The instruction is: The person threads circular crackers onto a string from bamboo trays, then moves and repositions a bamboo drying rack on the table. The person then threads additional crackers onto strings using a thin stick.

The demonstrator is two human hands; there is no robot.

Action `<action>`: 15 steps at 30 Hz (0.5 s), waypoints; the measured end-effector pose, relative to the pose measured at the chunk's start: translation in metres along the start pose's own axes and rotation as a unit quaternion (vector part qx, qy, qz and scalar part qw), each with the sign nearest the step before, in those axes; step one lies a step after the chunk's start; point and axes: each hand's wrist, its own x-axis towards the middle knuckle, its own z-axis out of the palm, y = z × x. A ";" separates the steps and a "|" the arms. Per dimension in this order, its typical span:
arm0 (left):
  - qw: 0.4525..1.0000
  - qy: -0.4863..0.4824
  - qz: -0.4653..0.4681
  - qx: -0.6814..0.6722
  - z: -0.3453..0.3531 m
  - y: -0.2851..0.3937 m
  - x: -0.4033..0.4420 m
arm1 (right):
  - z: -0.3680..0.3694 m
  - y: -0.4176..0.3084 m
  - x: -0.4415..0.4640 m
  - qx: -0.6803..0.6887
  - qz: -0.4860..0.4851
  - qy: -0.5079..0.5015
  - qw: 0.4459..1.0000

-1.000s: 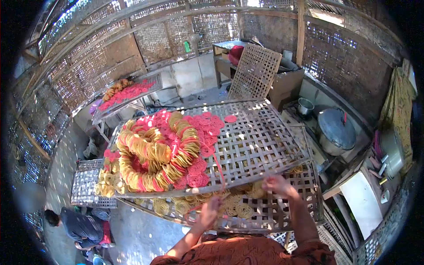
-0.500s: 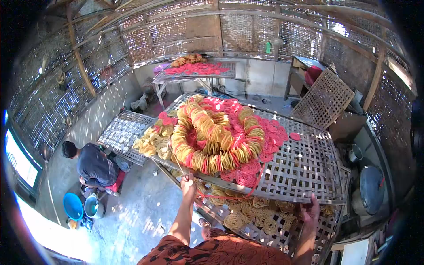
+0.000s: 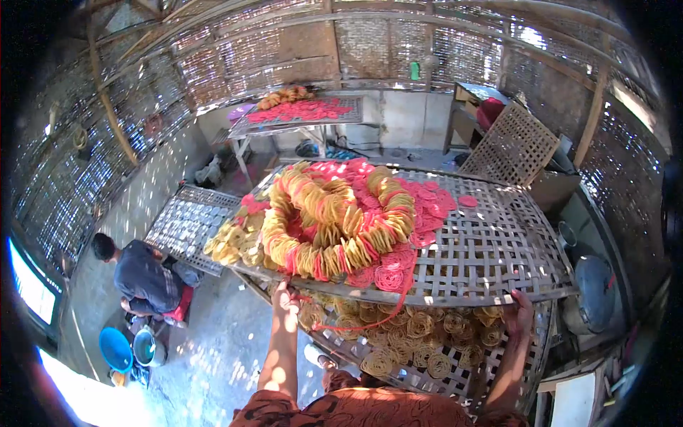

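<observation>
My left hand [image 3: 285,297] is closed at the front edge of the upper woven bamboo tray [image 3: 491,260], near its left end. My right hand [image 3: 520,313] grips the same edge near the right corner, fingers curled over the rim. On the tray lies a long looped string of yellow and pink round crackers [image 3: 327,263]. Loose pink crackers [image 3: 430,206] and yellow ones [image 3: 238,238] are spread around it. A red string [image 3: 363,327] hangs below the edge, reaching toward my left hand. Under this tray, a second woven tray [image 3: 462,381] carries yellow coiled crackers [image 3: 420,325].
A person [image 3: 149,277] crouches at left beside a blue basin [image 3: 116,349] and a bucket [image 3: 146,346]. Another tray [image 3: 188,217] with pale discs stands behind them. A table [image 3: 245,130] with pink crackers is at the back. A tray leans [image 3: 512,146] at right, near a large pot [image 3: 594,288].
The upper tray's front edge has risen and shifted away at the right, showing more of the tray below. My left hand has moved up against the edge. My right hand has moved up with the corner.
</observation>
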 end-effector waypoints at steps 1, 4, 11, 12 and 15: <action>0.999 -0.021 0.035 -0.001 -0.012 -0.005 0.011 | 0.028 -0.010 -0.007 -0.020 -0.017 0.011 1.000; 0.997 -0.073 0.014 -0.031 0.020 -0.001 -0.005 | -0.003 -0.011 0.029 0.016 -0.005 -0.038 0.999; 0.991 -0.072 0.106 -0.031 -0.047 -0.045 0.046 | -0.007 0.012 0.054 0.003 -0.064 0.042 0.997; 0.992 -0.006 0.128 0.007 -0.033 -0.045 0.038 | -0.035 0.020 0.065 -0.030 -0.041 0.041 0.998; 0.979 0.143 0.109 0.099 0.007 -0.029 -0.002 | -0.021 0.030 0.060 -0.053 -0.015 0.057 0.997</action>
